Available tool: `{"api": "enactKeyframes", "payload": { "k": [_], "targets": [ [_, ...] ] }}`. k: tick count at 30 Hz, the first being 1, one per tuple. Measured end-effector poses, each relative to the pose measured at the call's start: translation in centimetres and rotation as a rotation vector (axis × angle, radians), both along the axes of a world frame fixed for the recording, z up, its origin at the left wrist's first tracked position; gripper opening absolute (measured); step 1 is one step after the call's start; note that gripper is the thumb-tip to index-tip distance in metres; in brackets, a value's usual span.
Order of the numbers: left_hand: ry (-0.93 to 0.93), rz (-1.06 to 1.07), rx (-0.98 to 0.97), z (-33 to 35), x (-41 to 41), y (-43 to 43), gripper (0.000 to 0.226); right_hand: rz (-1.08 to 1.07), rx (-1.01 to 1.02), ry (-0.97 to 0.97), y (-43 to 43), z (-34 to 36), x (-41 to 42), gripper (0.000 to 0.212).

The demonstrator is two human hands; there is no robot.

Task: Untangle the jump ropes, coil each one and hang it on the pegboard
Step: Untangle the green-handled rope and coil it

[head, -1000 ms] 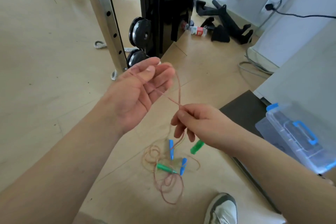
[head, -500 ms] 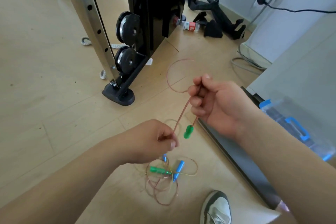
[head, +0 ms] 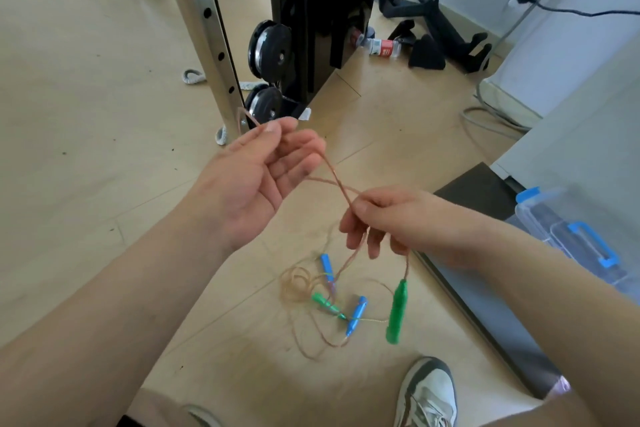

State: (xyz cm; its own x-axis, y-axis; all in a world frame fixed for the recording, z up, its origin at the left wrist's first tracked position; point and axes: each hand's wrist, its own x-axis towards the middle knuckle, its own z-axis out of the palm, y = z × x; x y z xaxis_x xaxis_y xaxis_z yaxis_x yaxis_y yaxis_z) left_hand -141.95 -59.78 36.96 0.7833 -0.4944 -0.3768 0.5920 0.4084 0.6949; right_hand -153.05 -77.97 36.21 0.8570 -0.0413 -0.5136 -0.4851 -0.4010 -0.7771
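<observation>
I see the left hand (head: pixel 256 180) palm up, the fingers nearly straight and a little spread. The thin brown jump rope (head: pixel 337 184) lies across them and makes a small loop past the thumb. From there the rope comes down to the right hand (head: pixel 388 218), which pinches it between thumb and curled fingers. Below this hand one green handle (head: pixel 396 312) hangs in the air on the rope. The tangle (head: pixel 301 288) of rope lies on the floor (head: pixel 104 149) between the two arms, with two blue handles (head: pixel 326 263) and a second green handle (head: pixel 327 305) in it. A shoe (head: pixel 427 395) stands near the tangle.
</observation>
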Motion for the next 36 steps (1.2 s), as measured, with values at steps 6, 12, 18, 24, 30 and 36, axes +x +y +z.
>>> {"api": "enactKeyframes", "payload": {
  "k": [6,12,18,24,30,36],
  "targets": [
    [-0.198,-0.380,0.375,-1.5,-1.9,0.3,0.047,-0.308,0.457,-0.189,0.4,0.5,0.8,0.031],
    [-0.738,-0.658,0.728,-2.5,-4.7,-0.3,0.025,-0.465,0.903,-0.261,-0.7,1.8,1.2,0.029],
    [-0.862,-0.734,0.941,-2.8,-4.0,-0.1,0.019,-0.541,0.579,-0.219,-0.8,0.6,1.1,0.035],
    [-0.344,-0.303,0.470,0.3,-3.2,-0.7,0.016,-0.101,0.142,-0.035,0.2,-1.0,0.1,0.038],
    [-0.099,-0.022,0.211,1.3,-0.5,0.3,0.015,0.079,0.404,-0.032,0.7,0.1,0.1,0.040],
    [-0.247,-0.237,0.559,-0.7,-1.1,0.3,0.019,-0.227,0.506,-0.195,1.5,0.6,1.1,0.033]
  ]
}}
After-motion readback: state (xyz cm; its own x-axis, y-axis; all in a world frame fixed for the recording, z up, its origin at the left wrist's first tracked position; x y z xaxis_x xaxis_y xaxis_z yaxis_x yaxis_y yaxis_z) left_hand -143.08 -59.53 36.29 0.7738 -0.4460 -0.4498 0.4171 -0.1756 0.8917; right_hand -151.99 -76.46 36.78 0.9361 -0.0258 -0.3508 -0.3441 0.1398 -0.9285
